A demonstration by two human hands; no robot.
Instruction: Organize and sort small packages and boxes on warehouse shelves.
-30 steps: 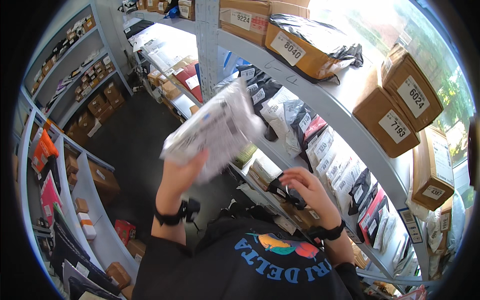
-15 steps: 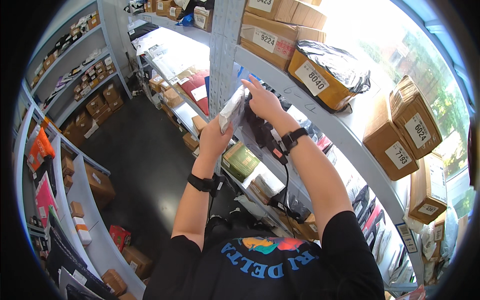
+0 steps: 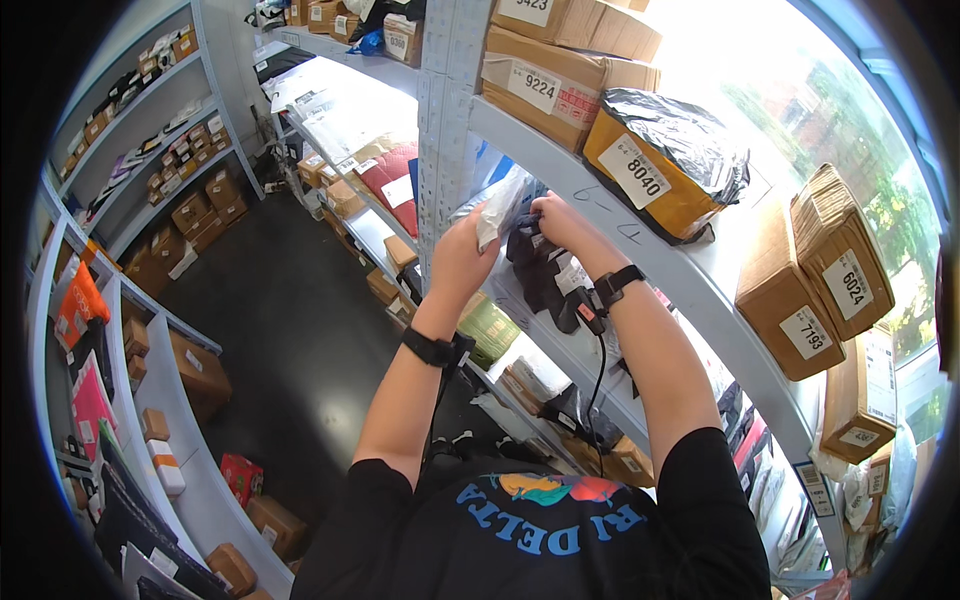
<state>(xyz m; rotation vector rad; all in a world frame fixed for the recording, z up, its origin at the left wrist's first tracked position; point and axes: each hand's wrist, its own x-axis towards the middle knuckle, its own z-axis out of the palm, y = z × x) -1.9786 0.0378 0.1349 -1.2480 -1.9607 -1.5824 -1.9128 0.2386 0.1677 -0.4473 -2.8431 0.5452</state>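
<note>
1. Reaching up together, both hands met at a grey metal shelf (image 3: 640, 250) beside the perforated upright post (image 3: 440, 120).
2. Left hand (image 3: 462, 262): grip pinched shut on a pale plastic parcel bag (image 3: 500, 205), held at the shelf's front edge, partly under the board above.
3. Right hand (image 3: 560, 215): fingers curled down onto the dark soft parcels (image 3: 535, 265) standing in a row on that shelf; whether it gripped one or only pressed them aside could not be told.
4. Judged step: seating the pale bag into the row. Next move would call for a gap held among the dark parcels and the bag pushed in level, clear of the board above.
5. In the way: the post stood just left of the bag; the dark parcels were packed tight; a cable (image 3: 597, 370) hung from the right wrist band (image 3: 615, 283) near the lower shelf edge.
6. Around: cardboard boxes (image 3: 560, 85) and a yellow box under crumpled black film (image 3: 665, 160) on the board above; more boxes (image 3: 815, 270) to the right; a green box (image 3: 490, 330) below; far racks (image 3: 150, 120) across the dark floor (image 3: 290, 330).
</note>
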